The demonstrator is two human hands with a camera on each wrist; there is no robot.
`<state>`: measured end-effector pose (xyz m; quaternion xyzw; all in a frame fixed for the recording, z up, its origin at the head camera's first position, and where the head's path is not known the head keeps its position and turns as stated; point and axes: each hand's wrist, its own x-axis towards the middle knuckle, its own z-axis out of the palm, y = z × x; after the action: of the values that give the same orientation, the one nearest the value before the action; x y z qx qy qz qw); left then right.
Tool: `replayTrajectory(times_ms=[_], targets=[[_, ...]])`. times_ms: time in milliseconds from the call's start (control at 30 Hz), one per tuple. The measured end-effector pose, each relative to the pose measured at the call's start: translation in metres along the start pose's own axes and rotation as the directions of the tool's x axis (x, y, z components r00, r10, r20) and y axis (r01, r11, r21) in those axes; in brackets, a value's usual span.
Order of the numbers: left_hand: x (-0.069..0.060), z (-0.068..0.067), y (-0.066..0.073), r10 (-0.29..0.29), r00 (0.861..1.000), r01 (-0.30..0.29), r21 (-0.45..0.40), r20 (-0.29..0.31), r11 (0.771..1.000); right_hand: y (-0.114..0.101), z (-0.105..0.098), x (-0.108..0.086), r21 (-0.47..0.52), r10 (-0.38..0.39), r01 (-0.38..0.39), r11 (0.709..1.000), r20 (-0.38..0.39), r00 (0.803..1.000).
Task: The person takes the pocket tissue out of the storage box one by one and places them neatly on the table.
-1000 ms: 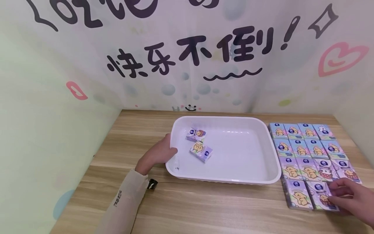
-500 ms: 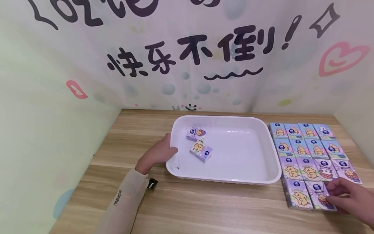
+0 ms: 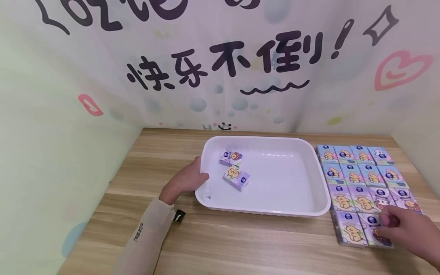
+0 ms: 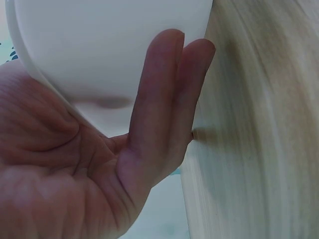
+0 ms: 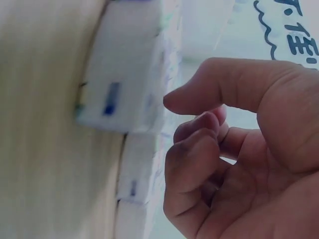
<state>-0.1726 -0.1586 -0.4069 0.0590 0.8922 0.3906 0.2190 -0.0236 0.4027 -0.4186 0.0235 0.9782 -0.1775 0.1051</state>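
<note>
My left hand (image 3: 187,179) grips the left rim of a white plastic tray (image 3: 288,212), thumb over the edge. In the left wrist view its fingers (image 4: 157,94) lie against the tray's outer wall (image 4: 99,50). Two small purple tissue packs (image 3: 237,178) with cartoon puppies lie in the tray's left part. On the right, my right hand (image 3: 407,231) hovers over the nearest right-hand tissue pack (image 3: 372,225), partly covering it. In the right wrist view, the thumb and loosely bent fingers (image 5: 192,159) hold nothing and stand apart from the packs (image 5: 124,64).
Blue and purple tissue packs (image 3: 355,175) lie in neat rows right of the tray, close to its side. The wooden table (image 3: 240,244) meets a printed cloth wall (image 3: 220,95) at the back and a pale wall (image 3: 44,160) on the left.
My right hand has come off the nearest right-hand pack and moved slightly up and left. That pack has shifted a little left, against its neighbour. My left hand stays on the tray.
</note>
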Motion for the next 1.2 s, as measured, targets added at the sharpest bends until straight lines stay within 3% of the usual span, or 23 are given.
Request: replayTrajectory(times_ms=[267,500,967,1200], targets=[[0.001,0.001,-0.001,-0.002,1.000,0.002,0.004,-0.004,1.000,-0.039,-0.022,0.020,0.013,-0.062,0.062,0.998,-0.023,0.998],[0.001,0.001,-0.001,-0.005,1.000,0.005,0.003,-0.006,1.000,-0.083,-0.038,0.039,0.015,-0.203,0.204,0.979,-0.058,0.978],[0.000,0.001,0.001,-0.013,1.000,0.013,0.018,-0.006,1.000,-0.157,-0.046,0.078,0.023,-0.322,0.322,0.947,-0.010,0.947],[0.000,0.001,0.002,0.001,1.000,-0.001,0.023,-0.008,1.000,-0.189,-0.045,0.095,0.023,-0.396,0.395,0.918,0.004,0.918]])
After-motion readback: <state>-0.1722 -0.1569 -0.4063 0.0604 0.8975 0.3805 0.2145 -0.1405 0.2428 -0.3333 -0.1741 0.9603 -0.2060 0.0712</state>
